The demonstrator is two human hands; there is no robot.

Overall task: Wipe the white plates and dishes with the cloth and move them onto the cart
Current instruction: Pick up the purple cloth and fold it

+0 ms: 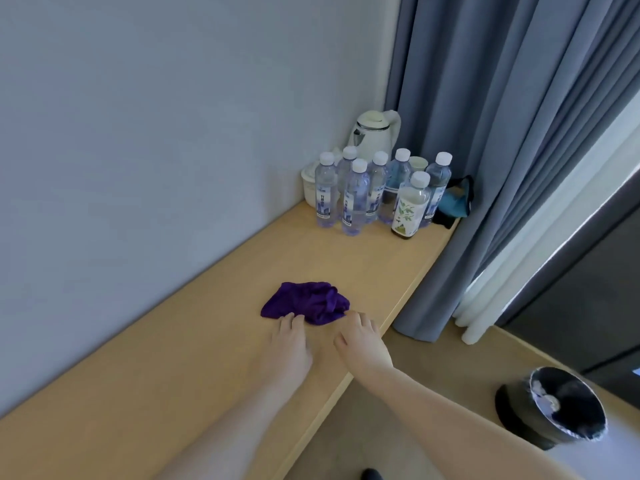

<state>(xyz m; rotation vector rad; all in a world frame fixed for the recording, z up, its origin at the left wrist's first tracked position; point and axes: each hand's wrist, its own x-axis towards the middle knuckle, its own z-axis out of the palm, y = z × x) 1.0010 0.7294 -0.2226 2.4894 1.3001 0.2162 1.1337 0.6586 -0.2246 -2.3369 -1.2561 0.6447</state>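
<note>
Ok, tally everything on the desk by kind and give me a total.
Clear water bottles: 6
Green-label bottle: 1
Kettle: 1
White cups, partly hidden behind the bottles: 2
Purple cloth: 1
Blue pouch: 1
Total: 12

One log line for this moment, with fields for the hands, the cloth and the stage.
stage: reaching for cloth | left hand: touches cloth edge | right hand: touches cloth edge | plates: not in view
</note>
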